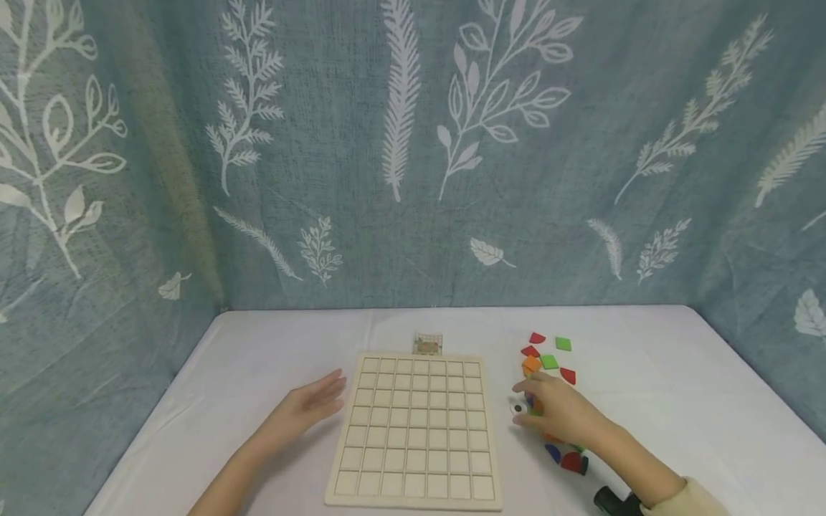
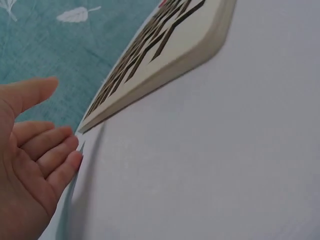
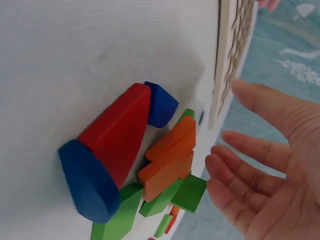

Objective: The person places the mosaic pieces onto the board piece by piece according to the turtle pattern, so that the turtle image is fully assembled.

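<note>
A pale wooden board with a grid of square recesses lies flat on the white table. To its left hovers my left hand, fingers extended, holding nothing. In the left wrist view, the fingers lie beside the board's edge. My right hand reaches over a scatter of coloured pieces right of the board. Its thumb and fingers stand apart around a small white disc with a dark centre; contact cannot be told. Seen from the right wrist, red, dark blue, orange and green pieces lie below the fingers.
A small patterned card or box lies behind the board's far edge. More red and green pieces are spread farther back. A dark cylindrical object is by the right forearm. Leaf-patterned curtains surround the table.
</note>
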Demonstrator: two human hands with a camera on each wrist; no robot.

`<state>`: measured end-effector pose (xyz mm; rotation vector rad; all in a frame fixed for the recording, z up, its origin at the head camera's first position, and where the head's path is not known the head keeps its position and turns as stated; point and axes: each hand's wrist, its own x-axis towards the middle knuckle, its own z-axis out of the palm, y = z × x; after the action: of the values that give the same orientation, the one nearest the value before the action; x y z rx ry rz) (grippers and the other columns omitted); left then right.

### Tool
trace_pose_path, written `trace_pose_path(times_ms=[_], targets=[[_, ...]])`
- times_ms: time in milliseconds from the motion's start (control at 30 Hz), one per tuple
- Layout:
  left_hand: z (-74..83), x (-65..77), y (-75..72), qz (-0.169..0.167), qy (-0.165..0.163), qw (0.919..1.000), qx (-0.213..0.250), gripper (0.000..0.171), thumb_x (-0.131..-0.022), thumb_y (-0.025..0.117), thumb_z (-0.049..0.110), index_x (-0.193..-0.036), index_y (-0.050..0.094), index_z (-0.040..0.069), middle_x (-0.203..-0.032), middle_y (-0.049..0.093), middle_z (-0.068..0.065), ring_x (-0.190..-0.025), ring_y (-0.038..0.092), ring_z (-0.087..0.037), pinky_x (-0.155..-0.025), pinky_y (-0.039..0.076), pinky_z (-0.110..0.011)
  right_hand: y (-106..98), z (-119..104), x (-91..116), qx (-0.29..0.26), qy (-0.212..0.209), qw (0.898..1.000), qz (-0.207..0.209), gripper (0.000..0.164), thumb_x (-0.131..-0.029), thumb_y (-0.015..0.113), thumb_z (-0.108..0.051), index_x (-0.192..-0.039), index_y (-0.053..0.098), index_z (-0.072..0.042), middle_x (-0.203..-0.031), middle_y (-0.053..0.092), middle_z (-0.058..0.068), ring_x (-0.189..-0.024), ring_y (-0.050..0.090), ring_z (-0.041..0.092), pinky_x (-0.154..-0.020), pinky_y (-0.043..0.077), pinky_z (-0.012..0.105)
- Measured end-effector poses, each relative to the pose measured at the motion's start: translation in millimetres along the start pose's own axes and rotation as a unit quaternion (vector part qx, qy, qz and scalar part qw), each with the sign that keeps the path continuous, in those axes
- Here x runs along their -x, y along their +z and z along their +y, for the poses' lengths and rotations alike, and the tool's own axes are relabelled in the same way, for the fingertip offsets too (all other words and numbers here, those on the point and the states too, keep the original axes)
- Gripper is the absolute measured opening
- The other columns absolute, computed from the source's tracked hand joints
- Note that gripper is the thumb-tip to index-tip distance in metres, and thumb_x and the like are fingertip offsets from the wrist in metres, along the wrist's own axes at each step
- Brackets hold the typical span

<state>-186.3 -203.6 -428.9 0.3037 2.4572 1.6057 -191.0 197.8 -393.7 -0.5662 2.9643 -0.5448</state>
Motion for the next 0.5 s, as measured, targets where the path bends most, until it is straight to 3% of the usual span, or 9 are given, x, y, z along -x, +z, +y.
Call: trace_pose_path(times_ms=[133, 333, 500], targets=[[2.4, 0.1, 2.4, -0.024, -0.005, 0.9997, 0.004, 0.067, -0.091, 0.056, 0.030, -0.142, 0.028, -0.003, -0.143, 0.036, -0.021, -0.131, 0.036, -0.034, -0.107, 0.030, -0.042, 3.3, -0.6, -2.5, 0.010, 0.010, 1.000, -0.007, 0.041, -0.072, 0.078, -0.025, -0.106, 0.067, -0.004, -0.083, 0.053, -0.004, -0.066, 0.041, 0.008, -0.055, 0.038, 0.021], [7.0, 2.1, 4.0, -0.058, 0.003, 0.9983, 0.000, 0.068, -0.092, 0.054, 0.028, -0.141, 0.024, -0.009, -0.145, 0.027, -0.025, -0.134, 0.028, -0.038, -0.108, 0.025, -0.045, 6.4, -3.7, -3.7, 0.010, 0.035, 0.999, -0.026, 0.037, -0.070, 0.079, -0.019, -0.103, 0.069, -0.005, -0.088, 0.058, -0.002, -0.069, 0.044, 0.008, -0.058, 0.042, 0.022], [7.1, 0.2, 4.4, -0.071, 0.003, 0.9975, -0.003, 0.070, -0.091, 0.056, 0.029, -0.142, 0.024, -0.007, -0.146, 0.027, -0.024, -0.134, 0.029, -0.037, -0.108, 0.027, -0.044, 6.7, -4.0, -5.0, 0.014, 0.031, 0.999, -0.029, 0.032, -0.071, 0.078, -0.015, -0.100, 0.070, -0.006, -0.090, 0.059, -0.002, -0.069, 0.045, 0.007, -0.058, 0.045, 0.021]])
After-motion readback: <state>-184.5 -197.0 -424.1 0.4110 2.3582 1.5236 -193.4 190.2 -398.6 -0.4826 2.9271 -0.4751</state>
